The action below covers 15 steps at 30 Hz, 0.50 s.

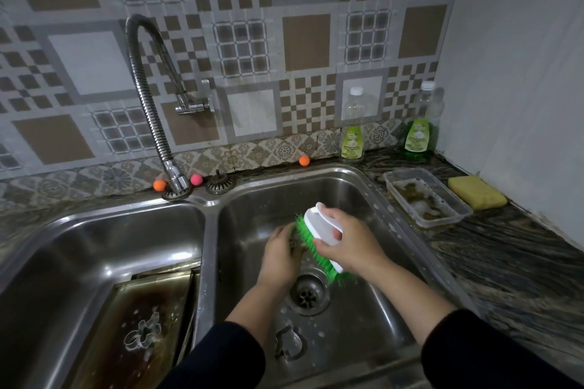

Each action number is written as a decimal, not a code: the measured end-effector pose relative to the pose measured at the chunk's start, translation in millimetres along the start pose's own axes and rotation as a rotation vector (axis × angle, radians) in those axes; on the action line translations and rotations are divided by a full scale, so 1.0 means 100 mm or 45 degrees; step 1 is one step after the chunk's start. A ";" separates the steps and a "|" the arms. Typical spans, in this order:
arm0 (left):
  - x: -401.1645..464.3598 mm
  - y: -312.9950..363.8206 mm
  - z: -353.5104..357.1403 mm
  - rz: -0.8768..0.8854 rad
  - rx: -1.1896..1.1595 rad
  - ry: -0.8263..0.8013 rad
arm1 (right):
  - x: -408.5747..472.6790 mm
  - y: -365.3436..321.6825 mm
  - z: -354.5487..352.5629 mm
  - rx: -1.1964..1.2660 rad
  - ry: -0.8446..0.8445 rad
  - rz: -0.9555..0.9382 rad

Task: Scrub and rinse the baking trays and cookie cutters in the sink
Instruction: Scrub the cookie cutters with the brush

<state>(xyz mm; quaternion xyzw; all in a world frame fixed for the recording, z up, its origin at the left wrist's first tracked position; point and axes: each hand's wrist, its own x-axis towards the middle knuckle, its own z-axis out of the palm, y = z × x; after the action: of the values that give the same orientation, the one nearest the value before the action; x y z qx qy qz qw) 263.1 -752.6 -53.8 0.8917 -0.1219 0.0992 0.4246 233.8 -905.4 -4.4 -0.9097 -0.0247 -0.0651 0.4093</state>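
Over the right sink basin (363,309), my right hand (350,241) grips a white-handled scrub brush with green bristles (316,246). Its bristles press against a small metal cookie cutter (296,245) pinched in my left hand (279,257); the cutter is mostly hidden. Another metal cookie cutter (288,345) lies on the right basin's floor near the drain (308,294). In the left basin (63,262), stained baking trays (142,309) lean stacked, with a figure-shaped cookie cutter (142,333) lying on the top one.
A flexible metal faucet (151,117) hangs over the divider between the basins. On the counter at right stand two dish soap bottles (354,133) (422,126), a plastic container with soapy residue (426,199) and a yellow sponge (476,196). A sink strainer (220,184) rests behind the sink.
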 end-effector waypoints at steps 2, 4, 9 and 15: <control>-0.04 0.03 0.03 0.089 0.000 -0.060 | 0.02 0.02 -0.03 -0.037 0.041 0.011; -0.11 0.10 0.12 0.144 0.003 -0.108 | 0.11 0.05 -0.08 -0.058 0.112 0.054; -0.02 0.06 0.03 0.022 0.047 -0.050 | 0.04 0.03 -0.02 -0.082 -0.015 0.048; -0.09 0.16 0.13 0.019 0.085 -0.145 | 0.11 0.02 -0.05 -0.054 0.083 0.079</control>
<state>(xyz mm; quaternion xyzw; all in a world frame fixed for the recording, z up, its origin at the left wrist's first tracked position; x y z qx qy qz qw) 250.5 -771.4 -52.6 0.9086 -0.1490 0.0555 0.3862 244.0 -910.6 -1.4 -0.9159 0.0183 -0.0824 0.3924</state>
